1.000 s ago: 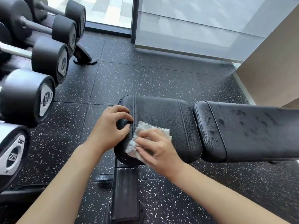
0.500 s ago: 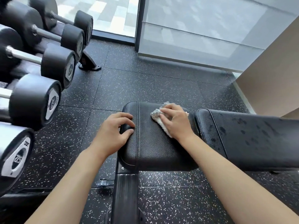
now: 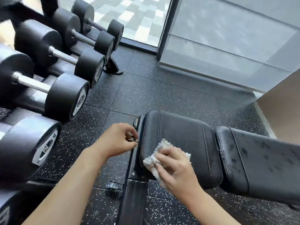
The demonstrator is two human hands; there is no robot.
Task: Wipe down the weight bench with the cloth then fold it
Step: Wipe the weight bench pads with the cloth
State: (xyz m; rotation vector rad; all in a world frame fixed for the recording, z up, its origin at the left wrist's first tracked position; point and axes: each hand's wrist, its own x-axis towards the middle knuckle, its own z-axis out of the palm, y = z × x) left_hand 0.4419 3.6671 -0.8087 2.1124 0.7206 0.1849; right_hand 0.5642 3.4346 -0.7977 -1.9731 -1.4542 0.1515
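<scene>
While right hand (image 3: 176,168) presses cloth (image 3: 151,161), bench (image 3: 181,140) runs left-right, left hand (image 3: 117,140) curled, empty

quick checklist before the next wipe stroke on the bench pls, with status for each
1. Cloth under right hand: ok, fingers press it onto the seat pad.
2. Cloth bunched, not yet folded: ok for wiping.
3. Left hand steadying the bench: cannot tell, its fingers are curled at the pad's end by the frame.
4. Seat pad free of marks: ok, none visible.
5. Back pad wiped: not ok, dark spots remain.
6. Dumbbells out of the stroke path: ok, racked off to the left.
</scene>
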